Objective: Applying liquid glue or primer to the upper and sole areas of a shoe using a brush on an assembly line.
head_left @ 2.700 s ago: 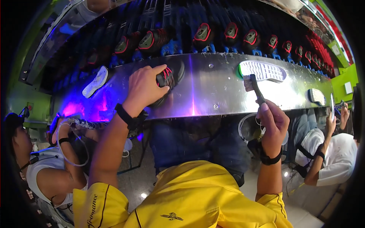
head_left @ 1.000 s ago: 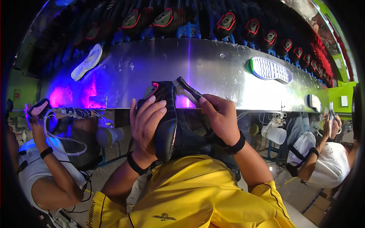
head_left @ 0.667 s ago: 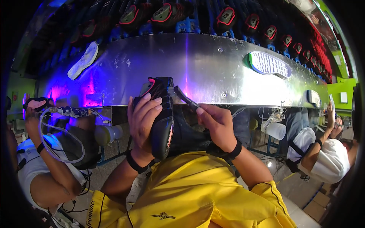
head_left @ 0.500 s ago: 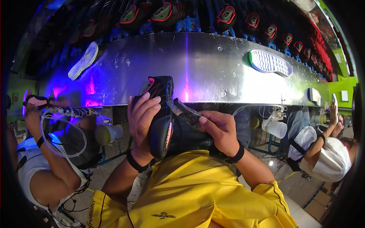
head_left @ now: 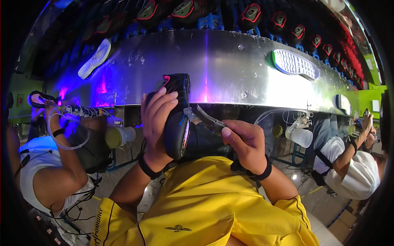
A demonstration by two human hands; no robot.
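Observation:
My left hand (head_left: 159, 119) is wrapped round a black shoe upper (head_left: 175, 137) with red trim at its opening. The upper is held on its side at the bench's near edge, toe toward me, and its underside edge faces right. In my right hand (head_left: 247, 141) is a dark-handled brush (head_left: 211, 119), pinched between thumb and fingers. The brush's pale head meets the upper's right side, near the middle of its length. My left palm and part of the upper behind my fingers are hidden.
A metal bench (head_left: 164, 53) runs across in front. On it lie a white sole (head_left: 95, 59) at left, a white-and-green sole (head_left: 296, 65) and another sole (head_left: 343, 104) at right. Beyond stands a row of black shoes (head_left: 251, 15). Co-workers sit either side; white cups (head_left: 301, 137) hang below the bench.
The shoe upper and both hands sit slightly higher in view. The brush head has shifted a little down along the upper's side. At left, a co-worker's hand and shoe have moved.

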